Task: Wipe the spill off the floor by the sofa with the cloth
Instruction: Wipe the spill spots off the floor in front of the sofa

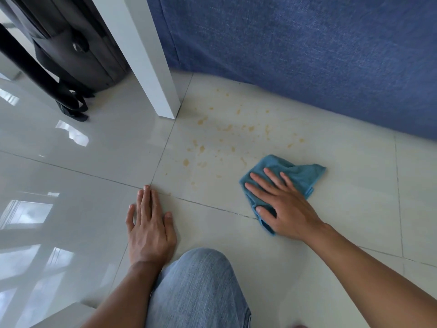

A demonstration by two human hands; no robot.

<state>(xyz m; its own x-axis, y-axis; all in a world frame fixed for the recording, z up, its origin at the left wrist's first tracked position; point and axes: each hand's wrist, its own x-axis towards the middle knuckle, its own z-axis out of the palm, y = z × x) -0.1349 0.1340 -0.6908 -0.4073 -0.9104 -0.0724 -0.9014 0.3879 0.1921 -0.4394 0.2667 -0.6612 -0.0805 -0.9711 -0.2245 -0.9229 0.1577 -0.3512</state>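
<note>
A spill (227, 136) of yellowish-brown drops and smears is scattered over a pale floor tile in front of the blue sofa (307, 48). A crumpled blue cloth (300, 174) lies on the floor at the spill's near right edge. My right hand (279, 202) presses flat on the cloth, fingers spread over it and thumb tucked into its near fold. My left hand (149, 221) rests flat on the bare tile to the left, fingers together, holding nothing.
A white table leg (151, 67) stands at the spill's far left corner. A dark bag (71, 48) with straps sits behind it at the upper left. My knee in light jeans (201, 287) is at the bottom centre. Glossy tiles (59, 162) stretch to the left.
</note>
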